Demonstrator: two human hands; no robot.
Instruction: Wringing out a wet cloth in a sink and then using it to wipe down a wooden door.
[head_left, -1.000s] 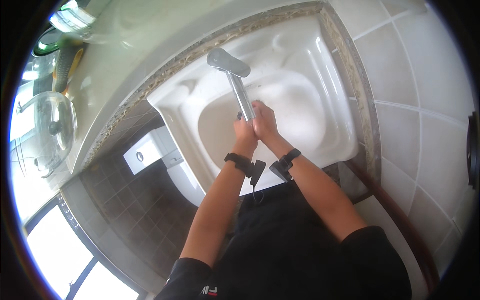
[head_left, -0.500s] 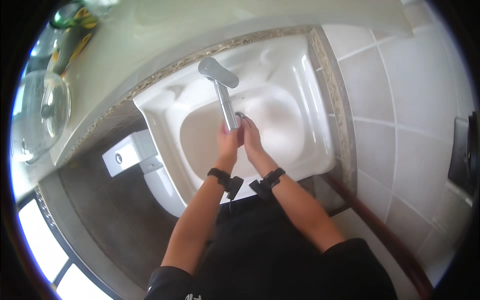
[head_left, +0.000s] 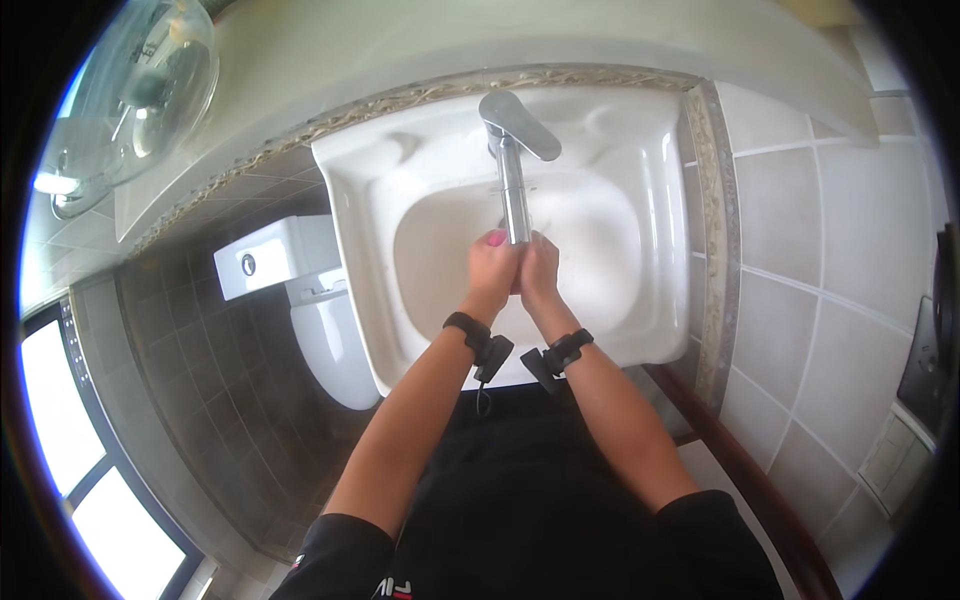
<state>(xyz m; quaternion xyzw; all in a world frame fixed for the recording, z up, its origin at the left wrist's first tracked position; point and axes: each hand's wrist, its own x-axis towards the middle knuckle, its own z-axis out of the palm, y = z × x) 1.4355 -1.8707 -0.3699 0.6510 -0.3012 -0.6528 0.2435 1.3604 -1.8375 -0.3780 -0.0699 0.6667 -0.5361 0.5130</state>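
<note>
My left hand (head_left: 490,272) and my right hand (head_left: 540,266) are close together under the spout of a chrome faucet (head_left: 513,190), over the bowl of a white washbasin (head_left: 425,255). A small pink thing (head_left: 496,238) shows at the fingertips of my left hand, which is closed around it; its kind cannot be made out. The fingers of my right hand are curled in against the left, and what lies between the palms is hidden. The spout covers part of both hands. Each wrist wears a black strap with a small black device.
A white toilet (head_left: 330,340) stands left of the basin. A clear rounded container (head_left: 150,100) sits on the pale ledge (head_left: 400,60) at upper left. Tiled wall (head_left: 780,220) bounds the right side, with a dark red rail (head_left: 740,480) below. Bright window panes (head_left: 60,410) show at lower left.
The view has shifted, so basin and faucet appear farther right. My right hand's fingers, stretched forward before, are now curled in beside the left. The pink thing has come into clear sight.
</note>
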